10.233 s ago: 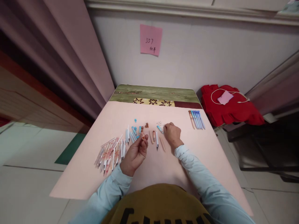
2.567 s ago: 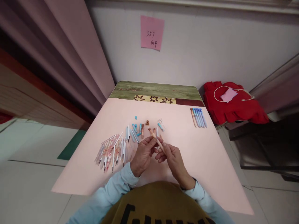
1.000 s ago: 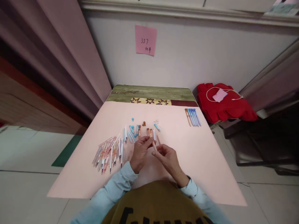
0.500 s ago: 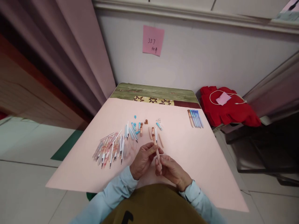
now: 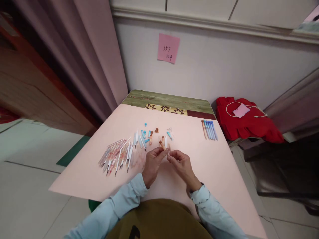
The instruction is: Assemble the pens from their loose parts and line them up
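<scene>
My left hand (image 5: 153, 165) is closed, its thumb and fingers pinching a brown and peach pen barrel part (image 5: 162, 145) that tilts up to the left. Close beside it, my right hand (image 5: 183, 167) is pinched shut, fingertips almost meeting the left ones. Whatever it holds is too small or hidden to make out. Just beyond the fingers lie another brown-topped barrel part (image 5: 163, 139), a white refill (image 5: 165, 142) and a thin peach piece (image 5: 169, 146), partly covered by my hands.
Left on the pink-covered table (image 5: 214, 186) is a pile of clear barrels and refills (image 5: 116, 156). Blue barrel parts (image 5: 149, 135), brown caps (image 5: 156, 130) and small clear pieces (image 5: 169, 129) lie behind my hands. Several assembled pens (image 5: 210, 130) line up at right, near red cloth (image 5: 231, 122).
Both hands have moved slightly away from my body. The long peach barrel between them no longer shows; a brown-topped part now sticks out of my left hand. The view has shifted a little.
</scene>
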Action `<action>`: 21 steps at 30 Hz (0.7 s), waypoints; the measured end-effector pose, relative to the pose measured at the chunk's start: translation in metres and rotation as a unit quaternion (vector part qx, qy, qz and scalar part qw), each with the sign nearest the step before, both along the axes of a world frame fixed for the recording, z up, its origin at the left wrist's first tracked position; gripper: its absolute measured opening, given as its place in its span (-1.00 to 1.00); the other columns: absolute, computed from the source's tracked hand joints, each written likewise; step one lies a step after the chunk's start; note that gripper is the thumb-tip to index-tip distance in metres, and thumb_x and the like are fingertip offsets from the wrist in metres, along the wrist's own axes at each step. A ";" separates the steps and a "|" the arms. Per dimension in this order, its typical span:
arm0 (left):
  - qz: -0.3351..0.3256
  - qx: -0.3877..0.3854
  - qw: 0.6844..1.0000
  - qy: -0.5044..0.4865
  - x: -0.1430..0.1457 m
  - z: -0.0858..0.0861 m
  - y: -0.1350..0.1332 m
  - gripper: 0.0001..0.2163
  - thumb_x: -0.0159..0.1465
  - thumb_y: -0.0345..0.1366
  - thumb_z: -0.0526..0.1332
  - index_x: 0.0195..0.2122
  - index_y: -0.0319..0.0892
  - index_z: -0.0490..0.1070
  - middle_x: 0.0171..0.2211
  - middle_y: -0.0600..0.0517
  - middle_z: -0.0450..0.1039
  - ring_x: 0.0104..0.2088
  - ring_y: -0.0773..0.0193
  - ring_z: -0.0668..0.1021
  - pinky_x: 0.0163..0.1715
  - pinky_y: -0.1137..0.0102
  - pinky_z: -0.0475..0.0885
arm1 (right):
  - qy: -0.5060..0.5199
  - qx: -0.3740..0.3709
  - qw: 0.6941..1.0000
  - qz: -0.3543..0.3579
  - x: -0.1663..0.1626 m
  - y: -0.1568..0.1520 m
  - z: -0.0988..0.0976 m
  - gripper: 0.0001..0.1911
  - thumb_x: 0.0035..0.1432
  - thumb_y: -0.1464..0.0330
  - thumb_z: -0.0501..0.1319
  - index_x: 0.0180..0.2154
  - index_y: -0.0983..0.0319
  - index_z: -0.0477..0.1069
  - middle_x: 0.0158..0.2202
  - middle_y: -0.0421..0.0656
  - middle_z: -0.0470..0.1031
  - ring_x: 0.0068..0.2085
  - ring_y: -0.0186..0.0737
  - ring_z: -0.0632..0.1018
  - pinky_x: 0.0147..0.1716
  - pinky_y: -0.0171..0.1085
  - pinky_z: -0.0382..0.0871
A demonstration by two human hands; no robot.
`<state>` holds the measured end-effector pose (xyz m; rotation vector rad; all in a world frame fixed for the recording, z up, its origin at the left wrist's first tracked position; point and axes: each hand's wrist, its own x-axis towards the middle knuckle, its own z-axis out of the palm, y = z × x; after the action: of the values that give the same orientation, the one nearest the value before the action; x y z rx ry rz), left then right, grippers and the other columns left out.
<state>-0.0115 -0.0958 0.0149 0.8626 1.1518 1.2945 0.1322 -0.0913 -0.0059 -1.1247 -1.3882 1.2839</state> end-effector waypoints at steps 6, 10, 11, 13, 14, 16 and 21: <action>-0.051 0.028 0.998 0.004 0.008 0.007 0.004 -0.82 0.15 -0.17 0.35 -0.41 -0.20 0.59 -0.53 0.07 0.46 -0.43 0.27 0.47 -0.33 0.38 0.37 | 0.104 -0.076 0.991 0.048 0.011 0.004 -0.009 -0.70 0.12 0.13 0.33 -0.39 0.25 0.50 -0.52 -0.22 0.47 -0.52 -0.36 0.37 -0.51 -0.34 0.19; -0.062 0.026 0.998 -0.011 0.021 0.009 0.003 -0.80 0.14 -0.17 0.35 -0.36 -0.20 0.61 -0.55 0.06 0.46 -0.46 0.26 0.47 -0.38 0.37 0.38 | 0.140 -0.100 0.984 0.040 0.015 0.001 -0.006 -0.68 0.10 0.11 0.35 -0.43 0.25 0.49 -0.54 -0.21 0.47 -0.52 -0.34 0.39 -0.49 -0.33 0.24; -0.054 0.025 0.998 -0.009 0.025 0.007 0.003 -0.80 0.14 -0.17 0.35 -0.36 -0.20 0.61 -0.53 0.04 0.48 -0.45 0.26 0.48 -0.37 0.37 0.39 | 0.144 -0.103 0.984 0.039 0.016 0.000 -0.006 -0.68 0.10 0.11 0.35 -0.42 0.25 0.49 -0.54 -0.20 0.47 -0.51 -0.34 0.40 -0.48 -0.33 0.25; -0.031 0.027 0.999 0.004 0.029 0.002 0.003 -0.80 0.13 -0.16 0.36 -0.38 -0.21 0.60 -0.48 0.02 0.51 -0.41 0.25 0.49 -0.35 0.38 0.39 | 0.139 -0.099 0.985 0.036 0.017 0.000 -0.005 -0.69 0.11 0.11 0.34 -0.39 0.25 0.50 -0.52 -0.19 0.48 -0.48 -0.32 0.42 -0.46 -0.32 0.28; -0.024 0.030 0.999 0.013 0.030 -0.001 0.004 -0.80 0.13 -0.16 0.36 -0.38 -0.21 0.60 -0.45 0.00 0.52 -0.39 0.24 0.50 -0.33 0.38 0.39 | 0.133 -0.094 0.986 0.029 0.017 0.001 -0.005 -0.69 0.11 0.11 0.34 -0.36 0.25 0.51 -0.51 -0.19 0.49 -0.46 -0.31 0.44 -0.45 -0.32 0.31; -0.025 0.040 0.998 0.033 0.026 -0.004 0.012 -0.80 0.13 -0.17 0.36 -0.34 -0.21 0.59 -0.39 -0.02 0.55 -0.33 0.23 0.52 -0.26 0.36 0.40 | 0.115 -0.081 0.990 0.001 0.017 0.002 -0.005 -0.69 0.10 0.11 0.34 -0.29 0.23 0.52 -0.46 -0.18 0.51 -0.42 -0.28 0.48 -0.39 -0.29 0.37; 0.061 0.092 0.976 0.190 -0.021 -0.005 0.070 -0.70 0.12 -0.21 0.34 -0.14 -0.22 0.55 -0.19 -0.10 0.56 -0.21 0.16 0.55 -0.13 0.28 0.40 | 0.126 -0.067 0.982 -0.121 0.022 0.011 -0.012 -0.66 0.06 0.11 0.35 -0.24 0.23 0.50 -0.41 -0.17 0.54 -0.36 -0.25 0.54 -0.26 -0.22 0.45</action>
<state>-0.0321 -0.0257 0.0094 1.2309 1.4167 1.3887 0.1539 -0.0802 -0.0178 -1.1383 -0.9597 1.3042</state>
